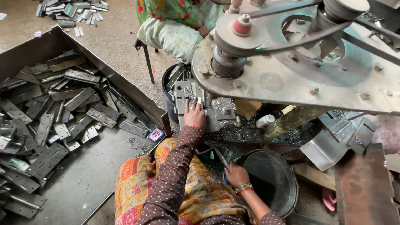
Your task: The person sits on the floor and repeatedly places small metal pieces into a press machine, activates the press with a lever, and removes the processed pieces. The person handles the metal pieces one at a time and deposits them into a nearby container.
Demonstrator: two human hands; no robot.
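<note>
Left hand (194,116) pressing on machine bed (216,112) — right hand (236,174) gripping hinge (221,158).

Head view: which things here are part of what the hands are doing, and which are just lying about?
In hand:
left hand on the metal fixture
right hand holding a metal hinge
metal basin

Lying about:
tray of hinges
small white bottle
far hinge pile
</note>
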